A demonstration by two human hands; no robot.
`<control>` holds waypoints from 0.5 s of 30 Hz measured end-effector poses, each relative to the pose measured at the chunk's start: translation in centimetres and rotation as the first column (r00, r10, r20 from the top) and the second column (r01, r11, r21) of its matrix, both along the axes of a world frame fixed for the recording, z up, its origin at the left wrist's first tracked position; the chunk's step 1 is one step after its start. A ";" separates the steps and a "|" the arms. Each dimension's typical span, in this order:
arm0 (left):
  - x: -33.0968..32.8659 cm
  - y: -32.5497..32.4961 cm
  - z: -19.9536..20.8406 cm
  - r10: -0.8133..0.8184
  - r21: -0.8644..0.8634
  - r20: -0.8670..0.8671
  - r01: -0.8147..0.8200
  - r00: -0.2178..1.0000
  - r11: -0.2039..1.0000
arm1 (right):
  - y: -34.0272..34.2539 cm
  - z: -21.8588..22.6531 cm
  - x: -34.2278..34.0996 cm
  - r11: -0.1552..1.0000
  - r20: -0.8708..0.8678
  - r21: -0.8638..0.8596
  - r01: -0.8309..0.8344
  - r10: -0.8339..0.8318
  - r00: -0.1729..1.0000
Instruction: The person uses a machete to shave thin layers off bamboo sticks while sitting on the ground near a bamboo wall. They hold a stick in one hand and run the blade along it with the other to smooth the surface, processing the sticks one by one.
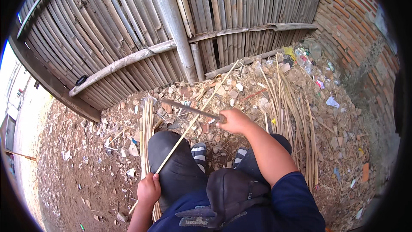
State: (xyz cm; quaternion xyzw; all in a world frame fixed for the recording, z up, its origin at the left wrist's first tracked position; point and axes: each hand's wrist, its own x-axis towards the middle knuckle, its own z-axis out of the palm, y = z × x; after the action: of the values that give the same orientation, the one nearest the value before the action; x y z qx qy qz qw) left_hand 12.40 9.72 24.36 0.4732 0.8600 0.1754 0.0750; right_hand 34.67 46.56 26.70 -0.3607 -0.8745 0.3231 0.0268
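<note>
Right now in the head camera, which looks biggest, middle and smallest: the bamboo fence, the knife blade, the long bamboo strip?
1. Bamboo fence, biggest by far.
2. Long bamboo strip, thin but long.
3. Knife blade, shortest.
The fence stands farthest away, yet it looks largest anyway.

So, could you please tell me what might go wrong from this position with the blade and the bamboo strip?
1. The long blade in the right hand meets the bamboo strip just above the left knee; a slip could send it toward the leg.
2. The left hand holds the strip's lower end in the line of the cut, so a blade running down it might reach the fingers.
3. The sandalled feet rest on loose rubble, so footing could shift.
</note>
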 end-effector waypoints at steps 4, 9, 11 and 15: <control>0.0 0.0 0.2 0.003 -0.001 -0.009 -0.003 1.000 1.000 | -0.4 0.0 0.1 0.998 0.022 0.051 0.040 -0.041 0.999; 0.1 0.1 1.0 0.027 -0.070 -0.008 -0.028 1.000 0.997 | -3.9 0.3 -1.1 0.952 0.165 0.183 -0.245 0.216 0.962; -0.1 0.4 0.0 0.045 -0.052 0.024 -0.044 0.999 0.998 | -1.6 -0.1 -0.7 0.984 0.071 -0.142 -0.108 0.119 0.990; 0.3 0.2 0.8 0.050 -0.073 -0.038 -0.052 0.998 0.996 | 0.1 -1.2 0.0 0.999 0.011 -0.011 0.054 -0.054 0.999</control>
State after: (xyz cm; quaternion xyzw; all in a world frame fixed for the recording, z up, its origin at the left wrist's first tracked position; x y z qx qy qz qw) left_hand 12.71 9.92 25.20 0.4511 0.8790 0.1365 0.0725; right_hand 34.66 46.64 25.50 -0.3858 -0.8629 0.3252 0.0290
